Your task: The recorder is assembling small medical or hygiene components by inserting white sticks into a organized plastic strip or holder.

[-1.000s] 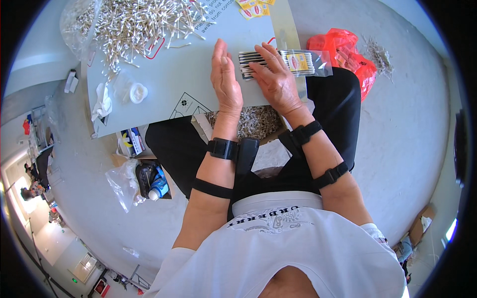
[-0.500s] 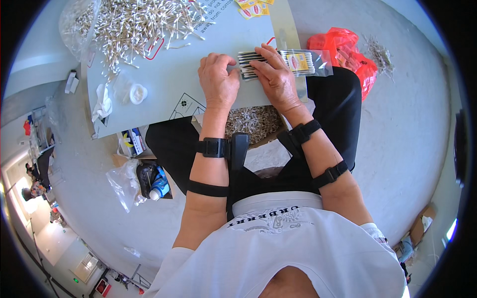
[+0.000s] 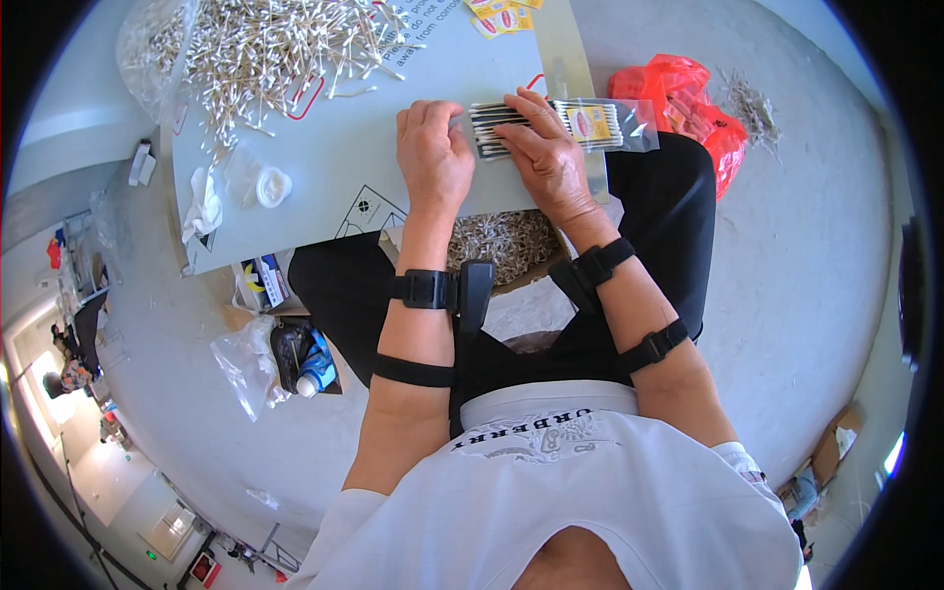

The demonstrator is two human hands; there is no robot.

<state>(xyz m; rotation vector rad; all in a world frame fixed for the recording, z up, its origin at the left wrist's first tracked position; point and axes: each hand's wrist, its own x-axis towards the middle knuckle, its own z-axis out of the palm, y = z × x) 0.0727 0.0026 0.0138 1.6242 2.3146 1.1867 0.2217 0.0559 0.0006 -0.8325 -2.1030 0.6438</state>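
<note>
A clear plastic bag of cotton swabs [image 3: 605, 123] with a yellow label card lies across the right edge of the table. The swabs stick out of its left end in a flat row, their tips toward my left hand. My right hand [image 3: 553, 167] rests over the row, its fingers spread across the swabs and its thumb at their near side. Just left of the swab tips is my left hand [image 3: 433, 162], with bent fingers and the thumb a little apart from them. I see nothing held in it.
A large heap of loose swabs [image 3: 285, 59] covers the far left of the table. Yellow label cards [image 3: 506, 20] lie at the far edge. A small round tub [image 3: 273, 186] stands at the left. Below the table edge sits a box of swabs [image 3: 501, 241]; a red bag [image 3: 678, 93] lies right.
My left hand has shifted slightly away from me, and its fingers have curled a little more. The right hand and the bag of cotton swabs stay nearly still.
</note>
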